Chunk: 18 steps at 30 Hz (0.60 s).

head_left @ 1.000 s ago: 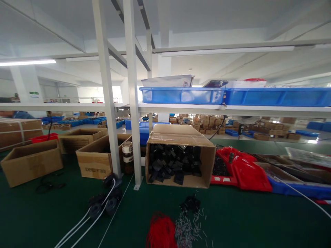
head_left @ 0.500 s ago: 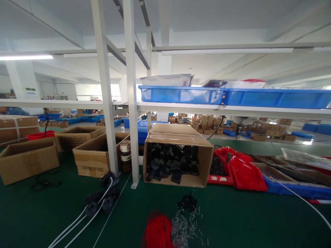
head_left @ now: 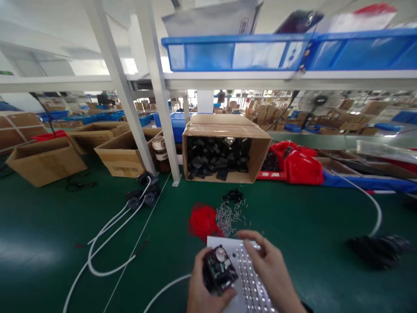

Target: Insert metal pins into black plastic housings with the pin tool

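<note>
My left hand grips a small black device with an exposed circuit board and a round silvery part near its top. Under both hands lies a white sheet covered with rows of small shiny silver dots, too small to identify. My right hand hovers over the sheet's right side, thumb and forefinger curved and slightly apart, nothing visible between them. Just beyond the sheet are a bundle of red wire, a scatter of small whitish pin-like pieces and a small pile of black parts.
A cardboard box on its side holds many black parts. Red bins stand right of it. White cables lie on the left, and a dark, blurred object on the right. Metal posts carry a shelf with blue trays.
The view has tilted downward. Both my hands, the circuit-board device and the white sheet have come into view at the bottom.
</note>
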Tool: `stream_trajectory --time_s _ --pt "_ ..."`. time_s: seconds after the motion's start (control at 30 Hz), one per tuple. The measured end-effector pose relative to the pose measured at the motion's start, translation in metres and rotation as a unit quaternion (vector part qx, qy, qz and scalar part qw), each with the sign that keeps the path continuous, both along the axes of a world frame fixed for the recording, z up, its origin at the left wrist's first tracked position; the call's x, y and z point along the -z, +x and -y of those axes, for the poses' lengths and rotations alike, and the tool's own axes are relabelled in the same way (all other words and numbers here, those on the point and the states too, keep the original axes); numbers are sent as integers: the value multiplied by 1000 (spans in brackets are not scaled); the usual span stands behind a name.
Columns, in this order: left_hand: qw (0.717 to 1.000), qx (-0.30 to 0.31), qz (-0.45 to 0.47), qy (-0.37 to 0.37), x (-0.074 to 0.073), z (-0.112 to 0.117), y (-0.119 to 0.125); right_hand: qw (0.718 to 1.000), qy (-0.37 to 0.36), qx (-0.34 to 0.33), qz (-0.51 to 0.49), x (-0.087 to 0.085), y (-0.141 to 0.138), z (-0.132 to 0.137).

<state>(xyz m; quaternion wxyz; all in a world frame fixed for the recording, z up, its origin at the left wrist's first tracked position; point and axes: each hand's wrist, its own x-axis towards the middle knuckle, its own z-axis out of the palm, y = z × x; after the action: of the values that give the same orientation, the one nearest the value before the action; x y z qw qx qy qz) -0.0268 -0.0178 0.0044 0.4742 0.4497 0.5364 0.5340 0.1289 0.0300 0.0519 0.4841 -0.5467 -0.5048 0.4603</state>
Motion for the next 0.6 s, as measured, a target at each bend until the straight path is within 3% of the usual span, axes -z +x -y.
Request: stream_trajectory --time_s 0.07,0.13,0.27,0.37,0.47,0.6 --pt "994 2 105 -15 2 -4 -5 987 -50 43 -145 -2 19 -5" --pt "989 12 146 -18 1 -5 -10 970 -50 72 -225 -3 40 -5" --pt "985 47 162 -23 -3 -3 -19 970 -26 159 -181 10 74 17" --pt "987 98 120 -42 -6 -1 -29 971 -101 168 -135 29 86 44" --pt "970 233 49 -54 -12 -2 -34 962 -160 145 -169 42 81 64" --pt "931 346 -102 -49 -23 -9 -26 955 -178 93 -218 44 58 62"
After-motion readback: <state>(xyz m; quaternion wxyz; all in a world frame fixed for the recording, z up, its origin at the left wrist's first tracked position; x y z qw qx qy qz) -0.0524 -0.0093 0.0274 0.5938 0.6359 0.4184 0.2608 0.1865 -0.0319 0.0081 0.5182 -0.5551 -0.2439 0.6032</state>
